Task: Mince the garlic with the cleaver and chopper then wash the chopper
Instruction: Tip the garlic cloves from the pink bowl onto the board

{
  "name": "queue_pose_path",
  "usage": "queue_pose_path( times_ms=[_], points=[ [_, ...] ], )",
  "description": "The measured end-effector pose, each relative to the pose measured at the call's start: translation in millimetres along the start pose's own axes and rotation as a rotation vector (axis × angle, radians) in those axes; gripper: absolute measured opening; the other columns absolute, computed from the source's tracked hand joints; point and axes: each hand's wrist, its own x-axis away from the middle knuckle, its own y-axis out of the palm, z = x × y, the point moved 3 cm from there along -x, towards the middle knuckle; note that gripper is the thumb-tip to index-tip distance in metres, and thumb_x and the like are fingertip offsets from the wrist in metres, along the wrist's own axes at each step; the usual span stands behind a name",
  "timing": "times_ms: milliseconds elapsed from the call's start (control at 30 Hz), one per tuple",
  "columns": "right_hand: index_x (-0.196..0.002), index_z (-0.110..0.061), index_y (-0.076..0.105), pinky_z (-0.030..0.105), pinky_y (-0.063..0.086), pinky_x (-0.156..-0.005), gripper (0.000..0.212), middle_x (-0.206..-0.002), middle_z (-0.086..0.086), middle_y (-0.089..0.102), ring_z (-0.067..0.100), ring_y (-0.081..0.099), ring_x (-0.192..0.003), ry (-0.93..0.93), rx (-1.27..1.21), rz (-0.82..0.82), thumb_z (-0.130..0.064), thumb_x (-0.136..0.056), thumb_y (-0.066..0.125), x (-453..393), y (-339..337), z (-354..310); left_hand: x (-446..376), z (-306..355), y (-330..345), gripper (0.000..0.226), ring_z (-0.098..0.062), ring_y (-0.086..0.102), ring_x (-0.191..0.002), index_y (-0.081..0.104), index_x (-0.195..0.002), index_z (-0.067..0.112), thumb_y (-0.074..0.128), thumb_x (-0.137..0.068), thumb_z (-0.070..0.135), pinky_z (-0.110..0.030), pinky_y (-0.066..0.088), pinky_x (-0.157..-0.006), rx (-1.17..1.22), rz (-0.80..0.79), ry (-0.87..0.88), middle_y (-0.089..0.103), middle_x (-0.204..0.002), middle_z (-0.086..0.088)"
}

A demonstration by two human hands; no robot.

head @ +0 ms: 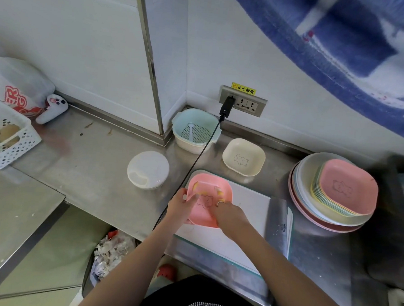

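A pink dish (208, 199) with a line-drawn bear holds pale yellow garlic (220, 192). The cream dish (243, 156) bears the same bear. The white basket (7, 136) is dotted with holes on the grey steel worktop (88, 169).

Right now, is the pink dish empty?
No. The pink dish holds a few pale yellow pieces near its far edge.

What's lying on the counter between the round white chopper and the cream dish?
In the head view, a black cable crosses the bare steel between the chopper and the cream dish, running down from the wall plug.
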Motion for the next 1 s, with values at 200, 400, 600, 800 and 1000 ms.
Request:
queue_pose_path(
  times_ms=[200, 400, 600, 800, 1000],
  points=[
    [-0.073, -0.04, 0.037, 0.04, 0.053, -0.071, 0.035, -0.074, 0.006, 0.052, 0.024, 0.056, -0.067, -0.131, -0.036, -0.026, -0.045, -0.102, 0.017, 2.9, 0.3, 0.9, -4.1, -4.4, -4.9, 0.024, -0.028, 0.063, -0.089, 0.054, -0.096, 0.015, 0.061, -0.088, 0.037, -0.05, 0.058, -0.072, -0.053, 0.029, 0.038, 0.059, -0.09, -0.006],
    [-0.073, -0.018, 0.046, 0.03, 0.039, -0.062, 0.045, -0.072, 0.004, 0.05, 0.02, 0.049, -0.062, -0.288, -0.003, 0.123, -0.05, -0.098, 0.029, 0.1, -1.8, 10.8, -8.5, -7.9, -4.7, 0.025, -0.025, 0.062, -0.091, 0.054, -0.1, 0.018, 0.061, -0.087, 0.039, -0.052, 0.057, -0.077, -0.044, 0.033, 0.044, 0.061, -0.093, -0.004],
    [-0.091, -0.019, 0.065, 0.016, 0.041, -0.063, 0.027, -0.083, -0.001, 0.052, 0.016, 0.053, -0.075, 0.086, -0.661, 0.302, 0.001, -0.074, 0.057, 3.3, -15.5, 42.0, -10.1, -10.6, -16.0, 0.024, -0.026, 0.059, -0.099, 0.053, -0.102, 0.024, 0.065, -0.085, 0.035, -0.051, 0.057, -0.077, 0.005, 0.07, 0.017, 0.061, -0.095, 0.003],
    [-0.081, -0.023, 0.06, 0.014, 0.041, -0.056, 0.033, -0.091, 0.0, 0.062, 0.019, 0.06, -0.082, 0.239, -0.749, 0.266, 0.007, -0.078, 0.047, 7.4, 0.1, 64.8, -10.2, -17.5, -25.2, 0.02, -0.029, 0.056, -0.103, 0.051, -0.103, 0.024, 0.064, -0.088, 0.03, -0.052, 0.059, -0.065, 0.067, 0.081, -0.027, 0.057, -0.107, -0.004],
    [-0.1, -0.022, 0.068, 0.023, 0.041, -0.084, 0.023, -0.103, -0.001, 0.067, 0.016, 0.056, -0.102, 0.04, -0.489, 0.356, -0.008, -0.086, 0.054, 2.5, -13.4, 40.4, -11.6, -20.0, -25.5, 0.02, -0.029, 0.059, -0.1, 0.052, -0.101, 0.027, 0.065, -0.086, 0.033, -0.053, 0.058, -0.071, 0.018, 0.065, -0.001, 0.06, -0.099, 0.0]
  ],
)
